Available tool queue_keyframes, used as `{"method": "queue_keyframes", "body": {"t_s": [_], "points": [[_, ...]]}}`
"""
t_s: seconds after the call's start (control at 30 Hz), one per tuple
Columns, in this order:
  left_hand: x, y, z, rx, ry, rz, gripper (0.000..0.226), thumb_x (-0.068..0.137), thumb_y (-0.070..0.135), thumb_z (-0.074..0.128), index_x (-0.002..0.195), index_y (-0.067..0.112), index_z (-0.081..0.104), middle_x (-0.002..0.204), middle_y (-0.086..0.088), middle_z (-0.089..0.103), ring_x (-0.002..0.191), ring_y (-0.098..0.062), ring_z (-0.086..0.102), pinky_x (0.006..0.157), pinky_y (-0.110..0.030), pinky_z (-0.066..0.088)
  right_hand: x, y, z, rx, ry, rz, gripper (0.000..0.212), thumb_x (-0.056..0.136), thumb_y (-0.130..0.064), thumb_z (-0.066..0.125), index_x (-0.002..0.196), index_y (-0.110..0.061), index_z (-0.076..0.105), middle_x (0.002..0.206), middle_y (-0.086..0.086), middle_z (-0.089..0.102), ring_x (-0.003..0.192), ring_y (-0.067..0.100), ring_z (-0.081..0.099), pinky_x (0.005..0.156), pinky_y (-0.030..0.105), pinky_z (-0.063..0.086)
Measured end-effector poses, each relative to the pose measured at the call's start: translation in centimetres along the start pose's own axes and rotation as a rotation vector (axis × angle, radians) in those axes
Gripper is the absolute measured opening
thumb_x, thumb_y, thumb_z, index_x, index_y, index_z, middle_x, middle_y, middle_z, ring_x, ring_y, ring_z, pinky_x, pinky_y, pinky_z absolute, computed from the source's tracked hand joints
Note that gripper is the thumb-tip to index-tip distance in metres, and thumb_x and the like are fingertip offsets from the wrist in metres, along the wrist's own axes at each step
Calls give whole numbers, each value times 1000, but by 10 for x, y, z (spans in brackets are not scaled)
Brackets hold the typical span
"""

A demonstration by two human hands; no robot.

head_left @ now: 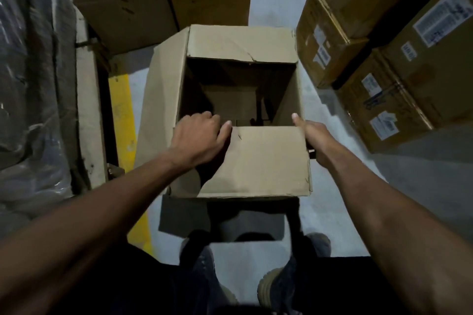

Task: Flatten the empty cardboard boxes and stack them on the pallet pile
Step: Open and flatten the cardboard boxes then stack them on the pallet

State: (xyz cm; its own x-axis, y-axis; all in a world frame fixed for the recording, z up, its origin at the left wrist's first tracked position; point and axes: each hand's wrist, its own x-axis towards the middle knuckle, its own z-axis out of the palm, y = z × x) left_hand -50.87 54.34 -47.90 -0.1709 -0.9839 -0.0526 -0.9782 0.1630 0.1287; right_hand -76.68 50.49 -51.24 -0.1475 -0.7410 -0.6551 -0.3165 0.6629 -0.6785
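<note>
Open cardboard box (230, 110) held above the floor (345, 186), between stacked boxes (384, 59) far left and right. Left hand (198, 139) fingers curl over near flap's left corner. Right hand (311, 133) grips right edge, thumb up; other fingers hidden.

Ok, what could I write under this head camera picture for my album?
Two bare hands, left hand and right hand, grip an open cardboard box among stacked boxes.
</note>
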Motion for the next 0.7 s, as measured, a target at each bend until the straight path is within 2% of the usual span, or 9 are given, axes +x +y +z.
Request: {"method": "queue_keyframes", "body": {"t_s": [0.07, 0.13, 0.3, 0.37, 0.4, 0.47, 0.5, 0.6, 0.7], "points": [[1, -4, -24, -85, -34, 6, 51, 103, 49, 31, 69, 15, 52, 73, -6, 57, 69, -28, 58, 61, -35, 40, -2, -4, -9, -38, -78, 0, 39, 94, -50, 62, 116, -19, 66, 96, 7, 73, 91, 28, 67, 79, 41, 54], [0, -5, -56, -231, -186, 12, 51, 103, 47, 37, 67, 17, 56, 66, -6, 58, 64, -26, 59, 58, -32, 37, -3, -8, -14, -111, -104, 1, 50, 91, -42, 69, 131, -15, 59, 107, 10, 70, 95, 30, 68, 80, 44, 57], [-26, 9, -87, -319, -851, 169, 28, 97, 44, 56, 104, 20, 69, 97, 0, 71, 78, -11, 67, 60, -21, 51, -14, -3, -12, -301, -99, 18, 36, 97, -25, 61, 130, -15, 50, 117, 12, 61, 96, 29, 61, 71, 40, 53], [-41, 17, -68, -281, -987, 207, 49, 94, 50, 59, 130, 16, 61, 127, -3, 65, 104, -16, 65, 86, -27, 54, -18, 3, -10, -347, -83, 22, 33, 98, -23, 57, 129, -15, 49, 119, 13, 59, 96, 31, 60, 65, 39, 54], [-46, 21, -56, -252, -1027, 204, 64, 92, 55, 59, 142, 15, 50, 141, -2, 56, 120, -18, 58, 101, -31, 47, -21, 5, -8, -380, -72, 14, 33, 99, -23, 55, 130, -15, 47, 121, 14, 57, 98, 32, 59, 63, 39, 54], [-56, 27, -30, -184, -1038, 215, 85, 88, 62, 60, 151, 10, 35, 151, -4, 45, 133, -24, 48, 111, -35, 38, -23, 7, -4, -420, -40, -3, 32, 101, -23, 52, 131, -13, 45, 125, 15, 54, 104, 34, 56, 63, 41, 54], [-60, 30, -19, -158, -1017, 211, 88, 86, 65, 61, 148, 7, 40, 148, -5, 48, 130, -26, 50, 108, -37, 41, -24, 8, -2, -435, -17, -14, 31, 101, -24, 51, 130, -13, 44, 126, 15, 54, 106, 35, 56, 66, 44, 56], [-70, 35, 11, -138, -913, 173, 80, 78, 69, 67, 127, 7, 55, 125, -5, 64, 108, -26, 60, 85, -37, 50, -26, 10, 3, -506, 65, -50, 30, 101, -27, 53, 127, -12, 46, 128, 17, 55, 111, 39, 57, 85, 55, 57], [-78, 35, 26, -86, -729, 144, 56, 78, 68, 68, 106, 21, 54, 102, -1, 65, 89, -19, 57, 66, -31, 39, -29, 13, 9, -560, 145, -76, 34, 101, -29, 54, 129, -11, 47, 128, 18, 56, 111, 39, 57, 87, 53, 56]]}}
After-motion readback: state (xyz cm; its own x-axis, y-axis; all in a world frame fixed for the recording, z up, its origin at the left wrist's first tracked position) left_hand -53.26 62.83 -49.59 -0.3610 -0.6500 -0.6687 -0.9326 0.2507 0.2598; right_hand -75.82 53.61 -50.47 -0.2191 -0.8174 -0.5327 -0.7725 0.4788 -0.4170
